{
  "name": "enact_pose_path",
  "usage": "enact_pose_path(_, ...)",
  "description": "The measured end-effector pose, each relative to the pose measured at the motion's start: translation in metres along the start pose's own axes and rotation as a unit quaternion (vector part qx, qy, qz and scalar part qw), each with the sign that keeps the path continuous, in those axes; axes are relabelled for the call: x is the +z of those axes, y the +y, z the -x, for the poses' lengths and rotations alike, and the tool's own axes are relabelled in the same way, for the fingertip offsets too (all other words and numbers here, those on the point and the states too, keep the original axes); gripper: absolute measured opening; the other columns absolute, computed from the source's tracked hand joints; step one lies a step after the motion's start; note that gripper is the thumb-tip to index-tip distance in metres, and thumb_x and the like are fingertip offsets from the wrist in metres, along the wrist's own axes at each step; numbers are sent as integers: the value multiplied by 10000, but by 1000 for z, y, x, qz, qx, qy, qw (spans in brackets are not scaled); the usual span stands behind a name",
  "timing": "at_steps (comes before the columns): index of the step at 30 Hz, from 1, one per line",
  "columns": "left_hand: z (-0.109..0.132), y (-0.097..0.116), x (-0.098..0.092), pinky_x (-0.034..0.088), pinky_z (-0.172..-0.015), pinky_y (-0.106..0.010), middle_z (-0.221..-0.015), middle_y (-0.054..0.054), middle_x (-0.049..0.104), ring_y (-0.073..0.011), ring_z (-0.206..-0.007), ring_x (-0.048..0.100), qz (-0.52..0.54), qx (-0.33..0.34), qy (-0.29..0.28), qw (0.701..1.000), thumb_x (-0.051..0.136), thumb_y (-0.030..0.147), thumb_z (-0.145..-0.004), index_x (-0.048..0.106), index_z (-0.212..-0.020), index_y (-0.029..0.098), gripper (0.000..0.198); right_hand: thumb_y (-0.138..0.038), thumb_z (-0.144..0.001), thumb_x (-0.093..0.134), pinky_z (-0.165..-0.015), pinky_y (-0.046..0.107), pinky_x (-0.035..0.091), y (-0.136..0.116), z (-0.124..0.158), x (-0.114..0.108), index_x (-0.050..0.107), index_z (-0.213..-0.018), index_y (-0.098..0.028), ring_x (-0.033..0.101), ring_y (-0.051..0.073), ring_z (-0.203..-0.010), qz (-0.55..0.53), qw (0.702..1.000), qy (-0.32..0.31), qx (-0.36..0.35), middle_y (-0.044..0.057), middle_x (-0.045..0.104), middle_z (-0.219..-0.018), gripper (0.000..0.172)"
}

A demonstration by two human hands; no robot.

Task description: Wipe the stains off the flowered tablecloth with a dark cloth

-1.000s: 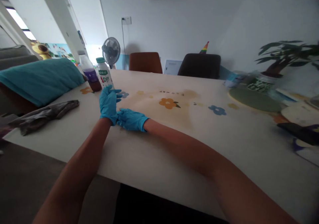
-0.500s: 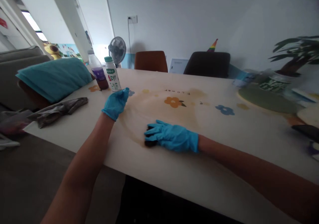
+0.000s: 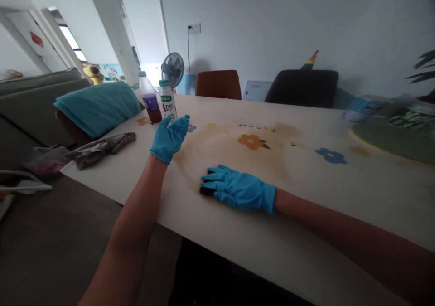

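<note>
My right hand (image 3: 238,189), in a blue glove, lies over a dark sponge-like pad (image 3: 206,191) and presses it on the white table (image 3: 190,204). Only the pad's left edge shows past the fingers. A brownish wet smear (image 3: 204,149) spreads over the tabletop around it, across printed flowers. Just above the table at the left is my left hand (image 3: 170,138), also gloved in blue, palm turned up and fingers loosely apart, with nothing in it. Right behind it stands a white bottle with a green cap (image 3: 167,102), beside a clear bottle of dark liquid with a purple label (image 3: 151,102).
A crumpled grey cloth (image 3: 105,148) lies at the table's left corner. Behind it, a turquoise towel (image 3: 98,104) covers a chair. A brown chair (image 3: 217,84) and a black chair (image 3: 302,88) stand at the far side. A round green mat (image 3: 390,140) lies at the right.
My view has turned left, so the scene sits further right. My left hand has turned its palm upward and its fingers have loosened. The right hand has slid slightly left with the pad.
</note>
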State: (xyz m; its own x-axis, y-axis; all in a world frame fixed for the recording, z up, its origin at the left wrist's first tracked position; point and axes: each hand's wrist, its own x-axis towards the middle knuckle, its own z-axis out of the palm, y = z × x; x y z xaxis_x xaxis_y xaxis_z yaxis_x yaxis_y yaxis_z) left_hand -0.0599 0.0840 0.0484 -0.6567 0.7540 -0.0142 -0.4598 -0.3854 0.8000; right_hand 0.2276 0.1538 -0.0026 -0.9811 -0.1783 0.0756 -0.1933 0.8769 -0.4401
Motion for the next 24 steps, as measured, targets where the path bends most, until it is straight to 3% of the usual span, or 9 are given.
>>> enact_pose_path(5, 3, 25, -6, 694, -996, -316, -1196, -179, 799, -256, -1308, 745, 43, 54, 22, 997, 430, 344, -1125, 703, -1292, 122, 389, -386, -1165, 486, -1392, 662, 222, -3, -73, 4, 671, -1598, -311, 419, 327, -1666, 58, 998, -15, -20, 81, 569, -1720, 477)
enact_pose_path(10, 2, 39, -16, 642, -990, -189, -1344, -175, 768, -190, -1402, 679, 37, 94, 66, 993, 362, 354, -1141, 715, -1147, 133, 417, -359, -1155, 506, -1375, 666, 278, -8, -137, 9, 654, -1605, -281, 389, 349, -1679, 88, 995, -11, -42, 71, 556, -1733, 479)
enact_pose_path(13, 3, 39, -16, 648, -1024, -234, -1372, -167, 765, -199, -1467, 632, 22, 102, 60, 993, 340, 365, -1144, 712, -1129, 151, 429, -323, -1126, 548, -1351, 665, 342, -10, -179, 13, 723, -1505, -320, 468, 354, -1628, 94, 994, 12, -54, 50, 622, -1676, 418)
enact_pose_path(17, 3, 36, -14, 628, -1112, -283, -1370, -144, 770, -189, -1511, 599, 10, 122, 61, 991, 345, 344, -1132, 711, -1102, 183, 400, -202, -1056, 613, -1313, 582, 432, -8, -235, 17, 746, -1414, -272, 566, 348, -1544, 100, 994, 30, 31, 90, 654, -1631, 388)
enact_pose_path(20, 2, 35, -17, 611, -1146, -294, -1379, -130, 771, -186, -1522, 590, -11, 135, 62, 989, 361, 328, -1122, 719, -1083, 210, 379, -164, -1033, 645, -1307, 535, 451, -6, -255, 19, 720, -1429, -217, 567, 330, -1542, 91, 992, 41, 80, 121, 620, -1666, 407)
enact_pose_path(24, -3, 40, -27, 635, -1132, -349, -1281, -123, 809, -218, -1534, 583, -56, 139, 78, 986, 377, 321, -1103, 750, -1143, 221, 389, -191, -1052, 628, -1323, 604, 413, -8, -240, 21, 740, -1418, -216, 587, 352, -1524, 79, 996, 34, 40, 121, 675, -1605, 384)
